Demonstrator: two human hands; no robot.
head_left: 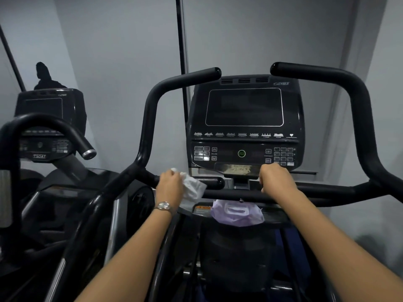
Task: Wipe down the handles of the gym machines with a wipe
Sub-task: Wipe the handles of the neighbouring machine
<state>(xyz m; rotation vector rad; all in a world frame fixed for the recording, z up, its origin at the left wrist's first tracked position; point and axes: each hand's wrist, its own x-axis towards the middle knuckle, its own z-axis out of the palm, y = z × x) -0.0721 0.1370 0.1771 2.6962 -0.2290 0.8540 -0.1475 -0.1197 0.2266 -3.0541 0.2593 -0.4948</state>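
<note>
White, crumpled and damp-looking, the wipe (pixel 193 188) hangs from the person's left hand (pixel 170 184), whose fingers (pixel 168 174) are curled round it and over the short black padded handle (pixel 212 183) that juts out just beneath the dark console (pixel 244 107).

That handle's long axis runs flat across the view, from nine o'clock to three o'clock. Its rounded free end lies at three o'clock from the left hand, close by, with the loose tail of the wipe draped between the two. Any stroke along it would, I judge, have to follow that line, sliding toward three o'clock until the cloth comes off the tip. The left hand is plainly the nearer one and already sits on the bar.

Further toward three o'clock, the right hand (pixel 275 178) is closed in a fist over the black horizontal crossbar (pixel 229 194), fingers wrapped down and out of sight. It holds no wipe and looks to be steadying the person.

Just beside the crossbar, at six o'clock from it, a lilac wipe packet (pixel 236 214) rests on the machine's ledge, lying between the two forearms.

Two tall curved black handlebars rise at either side, one at ten o'clock (pixel 150 118) and one at two o'clock (pixel 359 110), both well apart from the cloth. I cannot tell whether they have been wiped.
</note>
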